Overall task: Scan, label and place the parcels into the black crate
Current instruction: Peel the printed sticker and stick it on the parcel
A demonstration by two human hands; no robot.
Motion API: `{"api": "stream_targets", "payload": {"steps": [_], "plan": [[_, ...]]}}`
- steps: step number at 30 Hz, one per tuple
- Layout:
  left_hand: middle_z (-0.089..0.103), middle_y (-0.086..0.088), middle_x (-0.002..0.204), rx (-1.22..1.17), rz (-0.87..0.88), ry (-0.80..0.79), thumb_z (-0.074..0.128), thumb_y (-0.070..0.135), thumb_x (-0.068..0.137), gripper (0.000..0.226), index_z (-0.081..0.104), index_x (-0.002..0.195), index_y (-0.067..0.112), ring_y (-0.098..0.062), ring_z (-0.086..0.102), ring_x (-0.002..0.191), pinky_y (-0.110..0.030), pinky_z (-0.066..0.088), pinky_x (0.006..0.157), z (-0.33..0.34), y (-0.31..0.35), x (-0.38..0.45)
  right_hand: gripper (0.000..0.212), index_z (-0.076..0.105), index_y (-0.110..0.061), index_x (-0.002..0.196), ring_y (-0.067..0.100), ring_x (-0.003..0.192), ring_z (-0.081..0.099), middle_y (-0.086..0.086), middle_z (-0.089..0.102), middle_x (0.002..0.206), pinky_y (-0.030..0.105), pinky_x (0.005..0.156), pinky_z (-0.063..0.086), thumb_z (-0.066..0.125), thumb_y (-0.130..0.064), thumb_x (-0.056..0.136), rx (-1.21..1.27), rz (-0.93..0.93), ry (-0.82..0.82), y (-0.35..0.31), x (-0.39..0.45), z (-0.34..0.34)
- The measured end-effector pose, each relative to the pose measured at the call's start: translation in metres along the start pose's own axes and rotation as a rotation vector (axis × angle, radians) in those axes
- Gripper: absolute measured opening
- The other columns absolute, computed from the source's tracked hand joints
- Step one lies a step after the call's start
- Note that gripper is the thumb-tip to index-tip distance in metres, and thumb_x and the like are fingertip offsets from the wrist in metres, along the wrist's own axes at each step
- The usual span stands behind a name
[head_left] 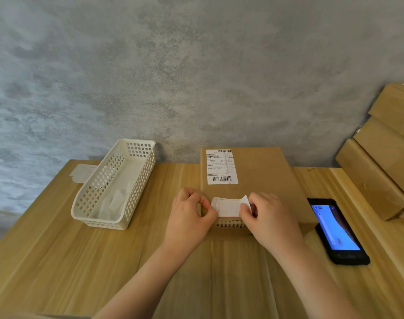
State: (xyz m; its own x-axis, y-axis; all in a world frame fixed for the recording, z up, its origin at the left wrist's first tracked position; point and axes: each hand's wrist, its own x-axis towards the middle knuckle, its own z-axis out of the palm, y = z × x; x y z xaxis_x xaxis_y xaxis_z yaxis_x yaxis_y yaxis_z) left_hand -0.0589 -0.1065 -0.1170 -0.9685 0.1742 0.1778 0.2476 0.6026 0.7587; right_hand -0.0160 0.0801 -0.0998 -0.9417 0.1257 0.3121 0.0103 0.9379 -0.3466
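A brown cardboard parcel [260,171] lies on the wooden table [58,261] in front of me, with a white shipping label [221,166] and barcodes on its top left. Over its near edge I hold a small white sticker with a red border [227,207]. My left hand [189,215] pinches the sticker's left end. My right hand [267,217] pinches its right end, where a white corner curls up. No black crate is in view.
A white perforated basket [136,155] with white paper pieces inside stands to the left; a few white labels [82,172] lie behind it. A black handheld scanner [336,229] with a lit blue screen lies at the right. Stacked cardboard boxes [385,157] rise at the far right.
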Motion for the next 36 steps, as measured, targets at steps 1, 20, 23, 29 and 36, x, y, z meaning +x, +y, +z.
{"api": "stream_targets", "payload": {"steps": [1, 20, 23, 29, 36], "plan": [[0.045, 0.020, 0.104, 0.007, 0.001, 0.003, 0.068, 0.032, 0.083, 0.015, 0.055, 0.076, 0.033, -0.009, 0.049, 0.105, -0.022, 0.046, 0.081, 0.001, 0.000, 0.000, 0.035, 0.037, -0.016, 0.063, 0.018, 0.064, 0.043, -0.005, 0.043, 0.060, 0.036, 0.049, 0.035, 0.060, -0.026, 0.087, -0.015, -0.010, 0.023, 0.000, 0.000, 0.002], [0.036, -0.008, 0.157, 0.642, 0.387, -0.107, 0.026, 0.052, 0.101, 0.066, 0.038, 0.151, 0.010, -0.021, 0.033, 0.146, -0.040, 0.021, 0.120, 0.017, -0.002, -0.024, 0.072, 0.041, -0.008, 0.148, 0.023, 0.144, 0.037, 0.009, 0.040, 0.155, 0.041, 0.118, 0.022, 0.017, -0.057, 0.102, -0.195, -0.120, -0.043, 0.012, -0.035, 0.022], [0.031, -0.009, 0.159, 0.662, 0.347, -0.133, 0.023, 0.054, 0.101, 0.069, 0.034, 0.153, 0.010, -0.021, 0.030, 0.148, -0.041, 0.022, 0.121, 0.014, -0.001, -0.025, 0.074, 0.042, -0.007, 0.148, 0.024, 0.144, 0.038, 0.009, 0.040, 0.154, 0.042, 0.118, 0.024, 0.020, -0.059, 0.101, -0.224, -0.120, -0.053, 0.013, -0.037, 0.020], [0.004, 0.014, 0.163, 0.296, 0.228, -0.233, 0.015, 0.062, 0.097, 0.071, 0.015, 0.158, 0.027, -0.001, -0.001, 0.151, -0.024, -0.001, 0.122, 0.000, 0.003, -0.023, 0.071, 0.031, -0.016, 0.153, 0.007, 0.146, 0.022, -0.006, 0.025, 0.159, 0.033, 0.119, 0.021, 0.022, -0.061, 0.099, 0.051, -0.072, -0.050, 0.019, -0.035, 0.005], [0.051, 0.007, 0.144, -0.016, -0.172, -0.077, 0.040, 0.024, 0.105, 0.040, 0.046, 0.144, 0.021, -0.009, 0.043, 0.135, -0.023, 0.030, 0.106, -0.007, -0.027, -0.008, 0.037, 0.051, -0.017, 0.139, 0.018, 0.128, 0.048, 0.002, 0.055, 0.139, 0.026, 0.095, 0.035, 0.039, -0.023, 0.105, 0.446, 0.443, 0.160, 0.070, -0.024, -0.029]]}}
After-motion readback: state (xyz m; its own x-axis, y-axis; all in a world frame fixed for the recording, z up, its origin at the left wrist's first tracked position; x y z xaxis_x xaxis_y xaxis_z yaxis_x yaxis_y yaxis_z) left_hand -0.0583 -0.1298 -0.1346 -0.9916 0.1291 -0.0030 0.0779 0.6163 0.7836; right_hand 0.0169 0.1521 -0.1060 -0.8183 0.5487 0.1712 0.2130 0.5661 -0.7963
